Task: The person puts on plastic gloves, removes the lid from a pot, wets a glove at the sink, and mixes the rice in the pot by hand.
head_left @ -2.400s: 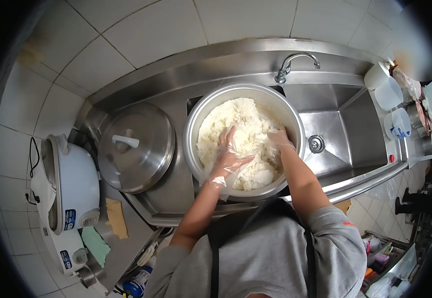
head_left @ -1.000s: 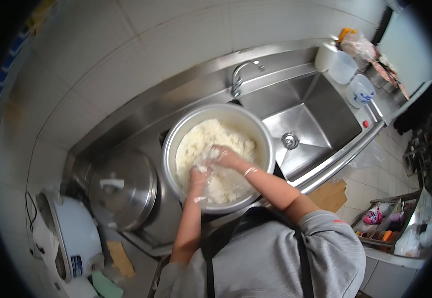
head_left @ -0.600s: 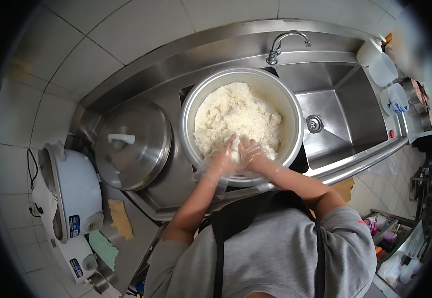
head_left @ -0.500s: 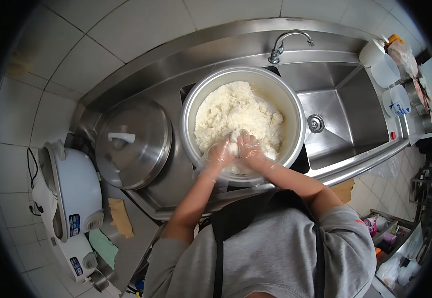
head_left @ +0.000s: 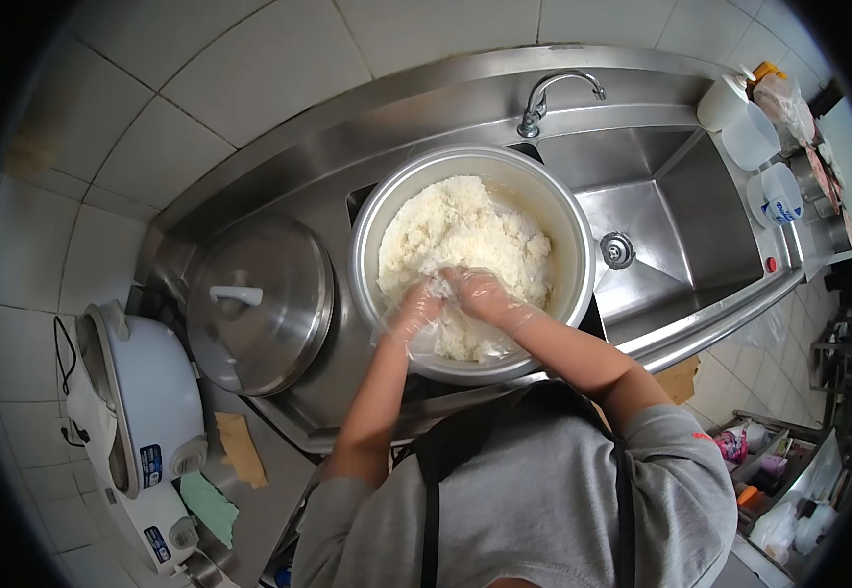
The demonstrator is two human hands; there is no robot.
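Observation:
A large round metal pot (head_left: 365,250) holds a big heap of white, clumpy cooked rice (head_left: 465,216). Both hands wear thin clear plastic gloves and are over the near part of the heap, inside the rim. My left hand (head_left: 419,306) is closed on some rice, its fingers curled inward. Close beside it, my right hand (head_left: 483,294) has its fingers bent down into a clump of rice, and their tips are partly hidden. A little rice shows between the two hands.
Left of the pot lies a round steel lid (head_left: 259,333) with a white handle. A sink (head_left: 661,216) with a faucet (head_left: 534,113) is on the right. White rice cookers (head_left: 156,402) stand at lower left. Plastic containers (head_left: 749,137) line the right edge.
Both hands have drawn closer together, and the right hand's fingers have bent inward from pointing forward. The view has shifted slightly.

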